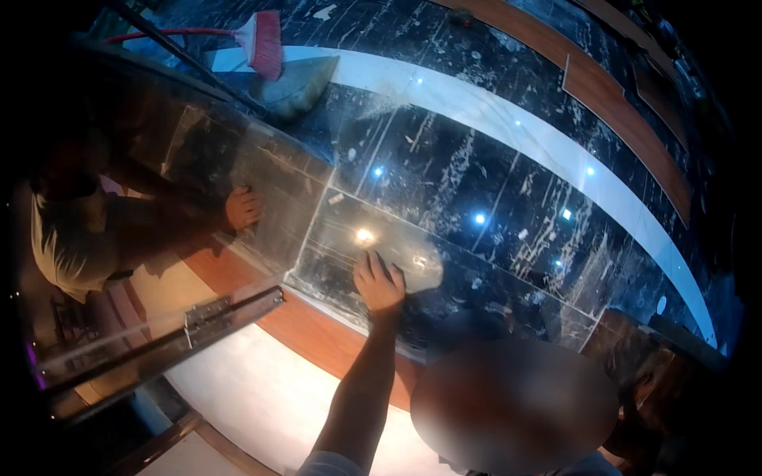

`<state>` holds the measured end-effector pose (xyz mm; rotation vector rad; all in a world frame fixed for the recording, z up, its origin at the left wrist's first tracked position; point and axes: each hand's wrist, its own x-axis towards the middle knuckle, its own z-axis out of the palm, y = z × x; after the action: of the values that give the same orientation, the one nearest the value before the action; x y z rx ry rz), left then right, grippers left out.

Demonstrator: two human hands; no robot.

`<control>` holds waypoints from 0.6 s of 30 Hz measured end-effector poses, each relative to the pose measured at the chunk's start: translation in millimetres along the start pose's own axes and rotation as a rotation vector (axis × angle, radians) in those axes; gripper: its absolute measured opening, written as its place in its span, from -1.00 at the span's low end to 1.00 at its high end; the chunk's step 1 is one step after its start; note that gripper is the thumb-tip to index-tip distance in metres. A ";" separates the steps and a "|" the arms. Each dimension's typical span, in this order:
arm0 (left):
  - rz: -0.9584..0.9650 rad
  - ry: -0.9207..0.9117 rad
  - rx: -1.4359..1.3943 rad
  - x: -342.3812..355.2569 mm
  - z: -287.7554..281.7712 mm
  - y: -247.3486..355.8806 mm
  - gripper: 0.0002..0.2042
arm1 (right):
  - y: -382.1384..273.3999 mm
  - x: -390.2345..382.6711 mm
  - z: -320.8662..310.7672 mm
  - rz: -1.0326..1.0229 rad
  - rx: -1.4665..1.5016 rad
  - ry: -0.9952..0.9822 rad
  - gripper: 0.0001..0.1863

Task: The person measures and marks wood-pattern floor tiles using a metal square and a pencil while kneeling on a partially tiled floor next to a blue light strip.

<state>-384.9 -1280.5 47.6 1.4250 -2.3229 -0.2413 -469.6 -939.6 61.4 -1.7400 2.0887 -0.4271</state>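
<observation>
My left hand (381, 287) reaches forward from the lower edge and rests on the dark, streaked stone tile (337, 247). Its fingers are slightly bent and spread apart, with no held object visible. Beside the fingertips, a pale, cloudy patch (425, 266) lies on the tile, with a warm light glinting off it. My right hand cannot be made out; a blurred oval (516, 404) and deep shadow cover the lower right.
At left, a person's hand (242, 208) shows in or through glass near a metal rail (234, 309). A pink-bristled broom (258, 44) and a grey sack-like object (298, 87) lie farther off. A white band (492, 127) and wood-coloured planks (627, 111) cross the floor.
</observation>
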 end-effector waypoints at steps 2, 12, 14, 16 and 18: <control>-0.023 -0.002 0.048 -1.2 -0.6 -0.7 -0.45 | -3.5 19.9 -12.3 -0.014 0.087 0.071 -0.62; -0.077 -0.100 0.050 1.4 -6.6 -17.8 -0.45 | -66.6 572.9 -147.1 0.038 0.914 0.632 -0.71; -0.093 -0.143 0.073 -1.5 -4.0 -17.6 -0.43 | -93.9 680.2 -167.1 -0.102 0.893 0.599 -0.73; -0.083 -0.156 0.036 -6.1 8.2 2.2 -0.42 | -86.2 757.7 -162.0 -0.216 0.995 0.437 -0.62; -0.081 -0.115 0.014 -10.6 16.4 4.5 -0.42 | -91.8 803.9 -157.9 -0.401 0.854 0.453 -0.54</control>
<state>-391.3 -1270.1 31.7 1.5527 -2.3642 -0.3390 -590.5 -1748.7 163.1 -1.5629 1.3917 -1.6692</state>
